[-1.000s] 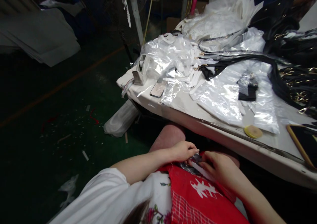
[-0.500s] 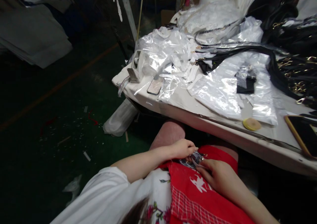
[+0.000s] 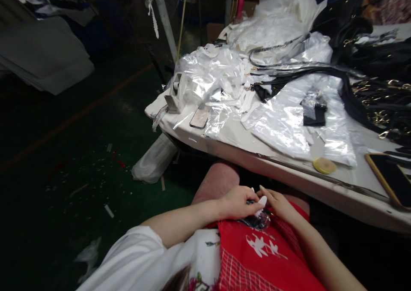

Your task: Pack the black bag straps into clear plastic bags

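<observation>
Over my lap, my left hand (image 3: 240,202) is closed on a dark strap bundle in clear plastic (image 3: 261,220), its thumb and fingers pinching near a white notched strip (image 3: 260,203). The bundle rests against the red apron (image 3: 266,256); its exact kind is partly hidden by my fingers. Just to the right, my right hand (image 3: 278,204) has its fingers stretched toward the strip's upper end, close to my left fingertips. Whether it touches the strip is hard to make out.
The white table's edge (image 3: 221,147) runs beyond my knees. On it lie clear plastic bags (image 3: 279,128), a phone (image 3: 199,118), a yellow tape roll (image 3: 324,165), a yellow-cased phone (image 3: 385,179) and black straps with gold clasps (image 3: 379,98). Scraps litter the green floor (image 3: 96,196).
My right hand has moved up and away from the bundle, its fingers now straighter. My left hand has turned over the bundle, and the white strip now stands out between the hands.
</observation>
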`<state>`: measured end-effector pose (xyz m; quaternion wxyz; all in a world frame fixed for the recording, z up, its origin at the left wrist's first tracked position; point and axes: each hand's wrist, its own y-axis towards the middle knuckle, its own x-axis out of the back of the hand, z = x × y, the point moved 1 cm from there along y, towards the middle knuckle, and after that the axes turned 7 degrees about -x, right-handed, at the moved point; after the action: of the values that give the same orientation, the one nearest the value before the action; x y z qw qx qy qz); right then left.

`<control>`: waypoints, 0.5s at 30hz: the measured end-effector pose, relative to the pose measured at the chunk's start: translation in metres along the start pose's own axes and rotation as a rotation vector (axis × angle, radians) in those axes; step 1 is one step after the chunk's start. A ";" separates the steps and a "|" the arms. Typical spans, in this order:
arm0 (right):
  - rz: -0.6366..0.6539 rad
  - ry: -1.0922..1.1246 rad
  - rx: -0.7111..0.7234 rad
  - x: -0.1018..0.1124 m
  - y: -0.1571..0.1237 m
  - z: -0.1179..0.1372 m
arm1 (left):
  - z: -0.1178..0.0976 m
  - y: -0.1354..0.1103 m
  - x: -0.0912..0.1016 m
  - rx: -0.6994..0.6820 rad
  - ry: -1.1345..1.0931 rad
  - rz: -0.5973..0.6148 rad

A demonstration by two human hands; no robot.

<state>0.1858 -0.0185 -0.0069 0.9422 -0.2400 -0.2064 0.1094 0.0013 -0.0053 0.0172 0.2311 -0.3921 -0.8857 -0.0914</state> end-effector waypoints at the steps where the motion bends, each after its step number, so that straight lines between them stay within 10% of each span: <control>1: 0.002 0.021 -0.001 -0.003 0.003 -0.002 | 0.000 0.000 -0.001 -0.016 -0.011 -0.003; 15: -0.191 0.052 0.156 0.010 -0.020 0.010 | 0.000 0.019 0.010 0.070 -0.047 -0.050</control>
<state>0.1922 -0.0288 0.0145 0.9692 -0.1477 -0.1950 0.0285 0.0093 0.0137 0.0220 0.2212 -0.3638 -0.9030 -0.0567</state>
